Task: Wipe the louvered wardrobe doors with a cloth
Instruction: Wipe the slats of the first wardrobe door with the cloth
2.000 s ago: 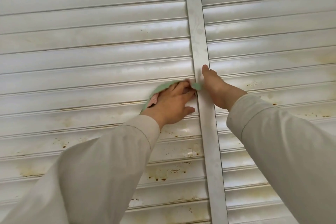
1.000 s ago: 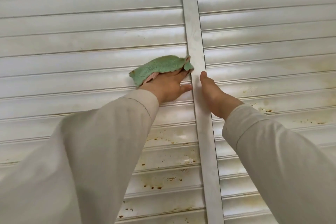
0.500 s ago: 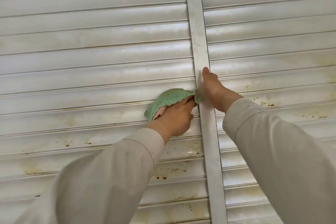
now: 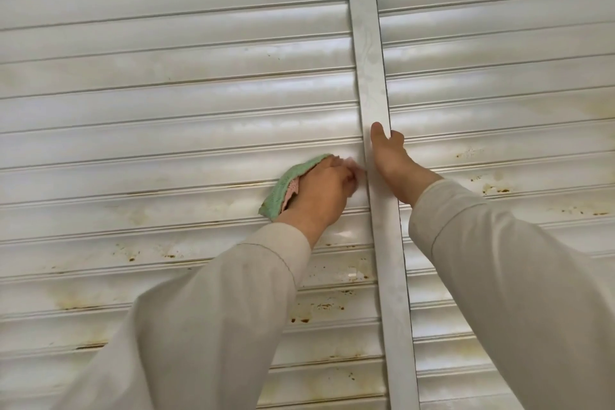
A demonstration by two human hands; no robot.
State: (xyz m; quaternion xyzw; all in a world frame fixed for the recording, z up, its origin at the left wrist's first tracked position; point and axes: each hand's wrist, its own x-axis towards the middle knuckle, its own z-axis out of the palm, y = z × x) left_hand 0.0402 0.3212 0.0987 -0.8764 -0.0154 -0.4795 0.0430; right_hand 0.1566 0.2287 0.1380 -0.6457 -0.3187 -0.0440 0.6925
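White louvered wardrobe doors fill the view, the left door [image 4: 166, 93] and the right door [image 4: 499, 76] split by a vertical stile [image 4: 369, 43]. My left hand [image 4: 319, 193] grips a green cloth [image 4: 286, 186] with a pink underside. It presses the cloth against a slat just left of the stile. Most of the cloth is hidden under the hand. My right hand [image 4: 396, 173] holds the stile, thumb pointing up along its front and fingers hooked round its right edge.
Brown rust-like spots and yellowish stains [image 4: 319, 306] mark the lower slats on both doors. The upper slats look cleaner. My light sleeves cover much of the lower part of the view.
My left hand swept the cloth up the slats beside the stile, came back down, and now sits slightly higher than half a second ago. My right hand has stayed on the stile.
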